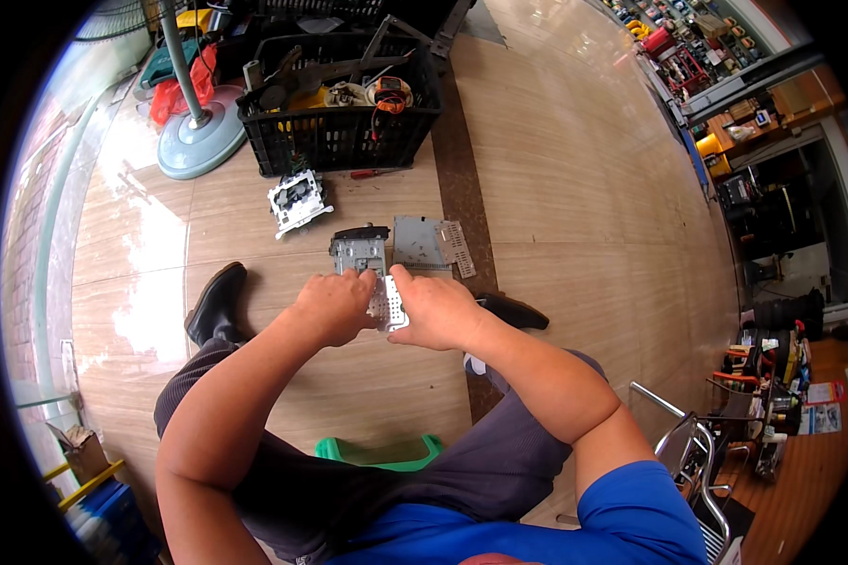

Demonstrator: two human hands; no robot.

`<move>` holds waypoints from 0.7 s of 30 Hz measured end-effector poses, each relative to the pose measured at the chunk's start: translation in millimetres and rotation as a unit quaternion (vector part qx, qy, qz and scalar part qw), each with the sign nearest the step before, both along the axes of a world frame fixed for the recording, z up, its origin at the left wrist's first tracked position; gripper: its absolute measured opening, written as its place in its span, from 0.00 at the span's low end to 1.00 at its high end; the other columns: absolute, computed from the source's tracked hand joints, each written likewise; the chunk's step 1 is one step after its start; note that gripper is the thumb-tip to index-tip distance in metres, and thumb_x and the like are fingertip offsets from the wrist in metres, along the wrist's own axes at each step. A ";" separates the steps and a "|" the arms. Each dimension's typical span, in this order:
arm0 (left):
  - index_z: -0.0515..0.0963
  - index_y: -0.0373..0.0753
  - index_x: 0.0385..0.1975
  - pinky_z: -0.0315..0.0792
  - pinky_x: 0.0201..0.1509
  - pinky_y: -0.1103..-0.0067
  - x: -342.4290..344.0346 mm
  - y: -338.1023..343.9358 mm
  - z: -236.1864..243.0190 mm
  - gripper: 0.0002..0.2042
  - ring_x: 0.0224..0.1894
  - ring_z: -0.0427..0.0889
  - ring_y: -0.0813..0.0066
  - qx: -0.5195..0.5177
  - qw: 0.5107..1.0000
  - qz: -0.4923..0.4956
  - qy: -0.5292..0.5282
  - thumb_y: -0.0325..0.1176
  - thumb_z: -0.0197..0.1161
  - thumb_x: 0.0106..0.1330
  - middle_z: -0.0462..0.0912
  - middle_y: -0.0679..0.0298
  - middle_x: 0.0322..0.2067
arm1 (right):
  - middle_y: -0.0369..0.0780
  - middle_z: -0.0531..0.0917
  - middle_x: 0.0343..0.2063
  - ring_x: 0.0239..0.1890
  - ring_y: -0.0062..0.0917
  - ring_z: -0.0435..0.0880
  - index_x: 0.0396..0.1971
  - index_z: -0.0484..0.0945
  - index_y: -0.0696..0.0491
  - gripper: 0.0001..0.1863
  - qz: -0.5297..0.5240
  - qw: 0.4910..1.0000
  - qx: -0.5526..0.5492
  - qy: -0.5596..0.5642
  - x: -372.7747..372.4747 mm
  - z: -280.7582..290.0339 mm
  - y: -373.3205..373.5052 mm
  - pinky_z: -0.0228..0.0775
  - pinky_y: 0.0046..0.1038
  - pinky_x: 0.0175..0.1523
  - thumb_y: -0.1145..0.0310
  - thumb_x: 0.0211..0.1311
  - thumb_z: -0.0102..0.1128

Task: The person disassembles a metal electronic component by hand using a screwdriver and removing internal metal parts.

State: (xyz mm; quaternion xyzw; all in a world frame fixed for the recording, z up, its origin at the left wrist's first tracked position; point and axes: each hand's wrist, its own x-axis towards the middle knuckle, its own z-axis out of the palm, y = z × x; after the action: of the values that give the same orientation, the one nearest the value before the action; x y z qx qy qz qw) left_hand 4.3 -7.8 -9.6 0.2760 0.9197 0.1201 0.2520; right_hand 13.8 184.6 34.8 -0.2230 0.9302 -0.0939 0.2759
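Observation:
Between my two hands is a small silvery metal plate dotted with holes (387, 303). My left hand (334, 307) grips its left side, and my right hand (431, 306) is closed on its right side. Just beyond my left fingers sits a grey metal device chassis (359, 251) with a black front edge, partly hidden by that hand. A flat grey metal panel (418, 241) lies to its right, beside a narrow slotted metal strip (458, 249). Farther off to the left rests a white-framed mechanism with dark parts (298, 202).
A black plastic crate (339, 141) full of tools stands at the back, with a red-handled screwdriver (372, 173) on the floor before it. Left of it is a round grey stand base (201, 137). A green stool (379, 461) is under me, and a metal-framed chair (702, 461) stands at right.

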 end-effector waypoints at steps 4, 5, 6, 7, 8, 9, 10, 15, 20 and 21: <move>0.69 0.36 0.54 0.78 0.51 0.62 -0.1 1.4 1.6 0.26 0.48 0.86 0.54 -0.007 1.000 -0.006 -0.005 0.48 0.68 0.65 0.82 0.52 0.47 | 0.53 0.85 0.38 0.46 0.48 0.86 0.56 0.63 0.61 0.42 0.000 1.000 0.008 -0.009 0.0 0.6 0.9 0.78 0.42 0.50 0.53 0.50 0.78; 0.69 0.36 0.54 0.78 0.51 0.62 0.0 1.7 2.3 0.26 0.48 0.86 0.54 -0.007 1.000 -0.006 -0.005 0.48 0.68 0.65 0.82 0.52 0.47 | 0.53 0.85 0.38 0.46 0.48 0.86 0.56 0.63 0.61 0.42 -0.001 1.000 0.008 -0.009 0.1 0.9 0.9 0.78 0.42 0.50 0.53 0.50 0.78; 0.68 0.36 0.54 0.78 0.51 0.62 0.1 1.9 3.3 0.26 0.48 0.86 0.53 -0.010 1.000 -0.007 -0.007 0.47 0.68 0.66 0.82 0.52 0.47 | 0.52 0.85 0.38 0.46 0.47 0.86 0.56 0.63 0.60 0.42 -0.001 1.000 0.008 -0.008 0.4 1.4 0.7 0.78 0.42 0.50 0.53 0.50 0.78; 0.68 0.36 0.54 0.78 0.51 0.62 0.3 2.0 4.0 0.25 0.48 0.86 0.53 -0.013 1.000 -0.008 -0.010 0.47 0.67 0.66 0.82 0.52 0.47 | 0.52 0.85 0.39 0.46 0.47 0.86 0.55 0.63 0.60 0.42 -0.001 1.000 0.008 -0.008 0.6 1.7 0.5 0.78 0.42 0.50 0.53 0.50 0.78; 0.68 0.36 0.54 0.78 0.51 0.62 0.4 2.0 4.6 0.25 0.48 0.86 0.53 -0.013 1.000 -0.008 -0.010 0.47 0.67 0.66 0.82 0.52 0.47 | 0.52 0.85 0.39 0.46 0.47 0.86 0.55 0.63 0.60 0.42 -0.001 1.000 0.008 -0.008 0.4 2.0 0.3 0.78 0.42 0.50 0.53 0.50 0.78; 0.68 0.36 0.54 0.79 0.51 0.62 0.6 1.9 5.1 0.25 0.49 0.86 0.53 -0.016 1.000 -0.011 -0.010 0.46 0.67 0.67 0.82 0.52 0.47 | 0.52 0.85 0.39 0.46 0.47 0.86 0.56 0.63 0.60 0.42 -0.001 1.000 0.010 -0.013 0.0 2.3 0.1 0.78 0.42 0.51 0.53 0.50 0.78; 0.68 0.36 0.54 0.79 0.51 0.62 0.6 1.9 5.3 0.25 0.49 0.86 0.53 -0.019 1.000 -0.015 -0.010 0.46 0.67 0.67 0.82 0.52 0.47 | 0.52 0.85 0.39 0.46 0.47 0.86 0.56 0.63 0.60 0.42 -0.002 1.000 0.012 -0.018 -0.2 2.4 0.0 0.78 0.42 0.51 0.53 0.50 0.78; 0.68 0.36 0.54 0.78 0.52 0.60 0.8 0.5 1.8 0.25 0.50 0.85 0.50 -0.007 1.000 -0.006 -0.025 0.44 0.68 0.66 0.83 0.49 0.47 | 0.52 0.85 0.40 0.46 0.48 0.85 0.56 0.63 0.60 0.42 0.002 1.000 0.014 -0.020 0.5 1.9 -0.3 0.78 0.42 0.51 0.53 0.51 0.78; 0.68 0.35 0.53 0.79 0.52 0.62 0.3 -0.4 1.1 0.25 0.50 0.85 0.52 -0.012 1.000 -0.019 -0.022 0.44 0.68 0.66 0.83 0.50 0.48 | 0.52 0.85 0.40 0.47 0.48 0.85 0.56 0.62 0.60 0.42 0.007 0.999 0.018 -0.026 0.5 3.3 -1.6 0.78 0.43 0.51 0.53 0.51 0.77; 0.69 0.35 0.53 0.79 0.52 0.62 0.2 -0.2 2.3 0.25 0.50 0.85 0.51 -0.010 1.000 -0.019 -0.021 0.45 0.69 0.65 0.83 0.50 0.47 | 0.52 0.85 0.40 0.47 0.47 0.85 0.56 0.62 0.60 0.42 0.007 0.999 0.020 -0.027 0.6 3.6 -1.6 0.78 0.43 0.51 0.53 0.51 0.77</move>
State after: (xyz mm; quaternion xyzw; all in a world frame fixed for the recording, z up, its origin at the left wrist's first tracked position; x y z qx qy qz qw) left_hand 4.6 -8.0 -7.3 0.2885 0.9100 0.1122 0.2758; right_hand 14.3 183.0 38.4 -0.2211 0.9227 -0.0797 0.3057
